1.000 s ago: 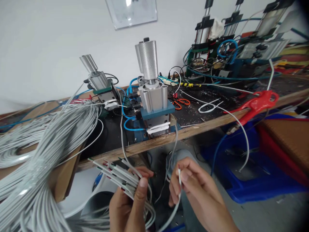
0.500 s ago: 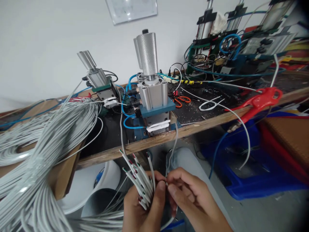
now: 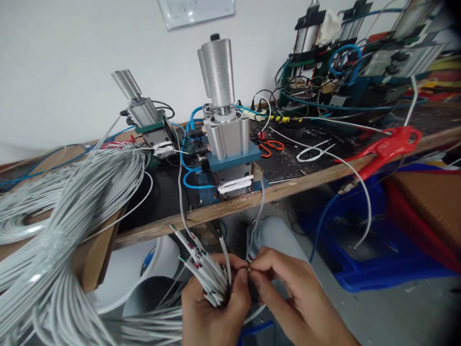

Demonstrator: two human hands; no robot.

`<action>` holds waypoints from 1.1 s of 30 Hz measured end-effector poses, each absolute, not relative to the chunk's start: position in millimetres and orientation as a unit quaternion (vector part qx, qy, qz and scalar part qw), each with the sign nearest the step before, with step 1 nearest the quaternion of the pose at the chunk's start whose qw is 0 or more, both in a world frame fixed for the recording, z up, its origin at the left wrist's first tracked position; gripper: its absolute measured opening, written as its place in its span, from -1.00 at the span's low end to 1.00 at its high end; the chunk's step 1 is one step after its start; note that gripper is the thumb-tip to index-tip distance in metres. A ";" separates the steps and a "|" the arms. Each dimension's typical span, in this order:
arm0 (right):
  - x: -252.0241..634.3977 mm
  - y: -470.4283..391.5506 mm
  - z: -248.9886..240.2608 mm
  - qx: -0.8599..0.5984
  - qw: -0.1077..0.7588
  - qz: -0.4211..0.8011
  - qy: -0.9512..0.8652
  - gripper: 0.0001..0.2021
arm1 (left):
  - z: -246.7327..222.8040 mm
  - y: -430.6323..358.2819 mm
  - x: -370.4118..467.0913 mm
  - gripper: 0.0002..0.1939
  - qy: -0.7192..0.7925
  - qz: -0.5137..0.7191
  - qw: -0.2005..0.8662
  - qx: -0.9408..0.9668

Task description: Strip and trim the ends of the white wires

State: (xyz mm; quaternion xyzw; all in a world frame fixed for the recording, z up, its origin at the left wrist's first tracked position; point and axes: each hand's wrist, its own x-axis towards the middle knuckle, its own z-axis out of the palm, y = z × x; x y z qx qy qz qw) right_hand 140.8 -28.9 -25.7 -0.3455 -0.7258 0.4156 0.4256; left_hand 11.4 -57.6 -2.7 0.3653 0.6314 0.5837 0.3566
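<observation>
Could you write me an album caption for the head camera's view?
Left hand clasping a bundle of pale cables, its fingers close to those of the right hand, before a cluttered workbench.

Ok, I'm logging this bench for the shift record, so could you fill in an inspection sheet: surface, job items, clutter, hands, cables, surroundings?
Surface: black bench top, pale-speckled toward the right, with a wooden front edge.
Job items: bundle of white cables, showing red, green and dark tips.
Clutter: orange-handled tool behind the silver press; red blow gun at the front edge.
Hands: left hand grips the bundle; right hand meets its fingertips, pinching what looks like a cable end.
Cables: large grey-white coils heaped at left; blue tubing beside the press.
Surroundings: white wall; white bucket below the bench.
</observation>
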 end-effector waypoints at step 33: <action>138.6 -26.4 -28.4 -0.274 0.423 0.717 -0.481 -0.69 | 7.5 -55.5 3.7 -0.81 0.619 0.560 0.357 0.420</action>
